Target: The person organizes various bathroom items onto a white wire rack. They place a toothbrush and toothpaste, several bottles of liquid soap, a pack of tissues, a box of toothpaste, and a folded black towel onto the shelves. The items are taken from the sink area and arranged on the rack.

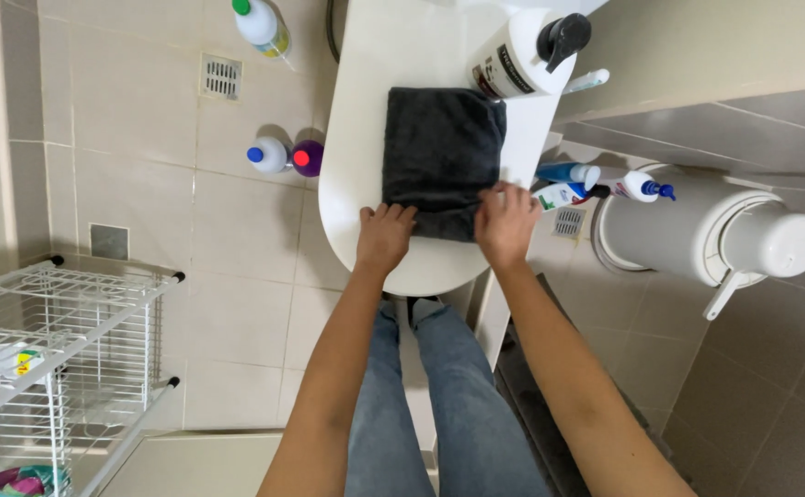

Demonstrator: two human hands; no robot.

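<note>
Forearms closest to camera, jeans under them; we're standing over a white rounded counter (pixel 366 138). Dark grey folded towel (pixel 441 158) lies flat on it, roughly centre, long side running away from us. Our left hand (pixel 385 236) rests knuckles-up on the towel's near left corner, fingers curled, pressing rather than pinching (can't tell if the fingertips tuck under the edge). Our right hand (pixel 506 221) lies on the near right corner, fingers spread flat, holding nothing.

Outward: a white pump bottle (pixel 531 55) lies just beyond the towel's far right corner, touching or nearly. A white tube (pixel 588 81) sits beside it at the counter edge. On the floor: bottles with blue and red caps (pixel 281 156) left, spray bottles (pixel 596 182) right, then a white lidded bin (pixel 715 235). A wire rack (pixel 53 359) stands far left.

Risks, our judgement: the towel's near edge sits close to the counter's rounded lip, so a pull toward us could slide it off. Pushing it forward could knock the pump bottle off.
</note>
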